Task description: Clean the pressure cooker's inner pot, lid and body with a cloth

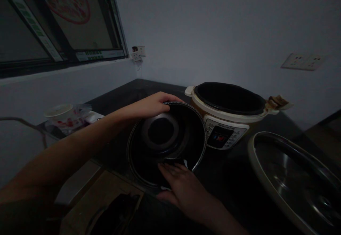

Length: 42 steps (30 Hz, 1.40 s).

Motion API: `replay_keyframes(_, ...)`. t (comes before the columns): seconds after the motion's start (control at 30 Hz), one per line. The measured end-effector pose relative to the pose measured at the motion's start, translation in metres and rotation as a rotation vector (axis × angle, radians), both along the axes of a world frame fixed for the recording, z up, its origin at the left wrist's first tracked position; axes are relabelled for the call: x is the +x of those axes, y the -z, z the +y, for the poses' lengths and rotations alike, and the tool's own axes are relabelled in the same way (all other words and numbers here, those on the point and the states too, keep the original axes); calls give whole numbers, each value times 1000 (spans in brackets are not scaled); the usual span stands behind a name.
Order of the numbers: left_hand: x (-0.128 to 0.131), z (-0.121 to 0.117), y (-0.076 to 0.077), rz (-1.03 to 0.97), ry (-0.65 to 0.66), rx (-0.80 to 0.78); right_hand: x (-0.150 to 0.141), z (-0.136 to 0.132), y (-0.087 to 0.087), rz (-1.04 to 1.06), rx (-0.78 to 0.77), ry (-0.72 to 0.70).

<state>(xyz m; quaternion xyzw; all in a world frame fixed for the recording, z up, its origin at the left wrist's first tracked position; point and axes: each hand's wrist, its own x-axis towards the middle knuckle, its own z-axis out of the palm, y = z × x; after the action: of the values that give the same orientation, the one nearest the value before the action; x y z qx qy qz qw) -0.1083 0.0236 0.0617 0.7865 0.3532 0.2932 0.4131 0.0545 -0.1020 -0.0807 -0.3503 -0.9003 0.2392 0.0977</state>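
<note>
A dark inner pot (195,132) with a pale worn rim is tilted so that its mouth faces me. My left hand (157,104) clasps its upper rim, thumb over the inside edge and fingers behind. Flattened against the lower inner wall, my right hand (178,181) presses what looks like a paper towel (185,163); only pale edges of it show, and the rest lies hidden under the palm. Right behind the pot stands an electric cooker (227,135), uncovered, its control panel facing me.
A large glass lid (290,178) with a pale rim rests at the right. On the left are a paper tub (60,116) and plastic wrapping. An open drawer or cabinet (87,199) shows below the dark counter (213,167). Sockets (303,61) and a window (80,22) are beyond.
</note>
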Motion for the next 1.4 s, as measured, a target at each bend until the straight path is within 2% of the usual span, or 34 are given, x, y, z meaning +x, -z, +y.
replay_keyframes(0.1, 5, -5, -1, 23, -36, 96, -16, -1, -8, 218, -163, 18)
replay_keyframes(0.17, 8, -7, -2, 36, -36, 145, -27, 1, -5, 365, -229, 75)
replay_keyframes(0.23, 9, -10, -3, 68, -28, 193, -32, 6, 2, 417, -250, 102)
replay_keyframes(0.3, 10, -14, -4, 122, -28, 248, -28, 12, 10, 329, -189, 79)
replay_keyframes(0.37, 10, -18, -5, 186, -40, 301, -18, 20, 15, 93, -11, 95)
replay_keyframes(0.47, 11, -25, -6, 266, -39, 355, 1, 36, 17, -238, 260, 235)
replay_keyframes(0.57, 13, -29, -6, 280, -27, 380, 15, 52, 14, -302, 357, 341)
replay_keyframes(0.67, 15, -32, -5, 293, -35, 399, 15, 55, 17, -321, 395, 346)
replay_keyframes(0.73, 17, -34, -4, 294, -29, 403, 5, 46, 22, -278, 304, 293)
replay_keyframes(0.8, 19, -36, -3, 297, -20, 421, -12, 33, 25, -139, 134, 237)
replay_keyframes(0.97, 26, -41, -4, 391, -27, 477, -63, 4, 15, 470, -279, 222)
replay_keyframes(1.03, 28, -43, -6, 456, -39, 482, -71, 0, 10, 613, -327, 235)
replay_keyframes(1.07, 29, -44, -7, 488, -43, 487, -70, -1, 10, 612, -317, 232)
replay_keyframes(1.13, 29, -44, -8, 539, -44, 503, -59, 1, 14, 470, -240, 199)
replay_keyframes(1.23, 31, -42, -10, 576, -40, 518, -26, 12, 26, 92, -16, 184)
replay_keyframes(1.33, 35, -40, -12, 603, -34, 497, 8, 32, 30, -236, 246, 283)
replay_keyframes(1.4, 39, -38, -12, 598, -7, 493, 24, 48, 24, -372, 402, 340)
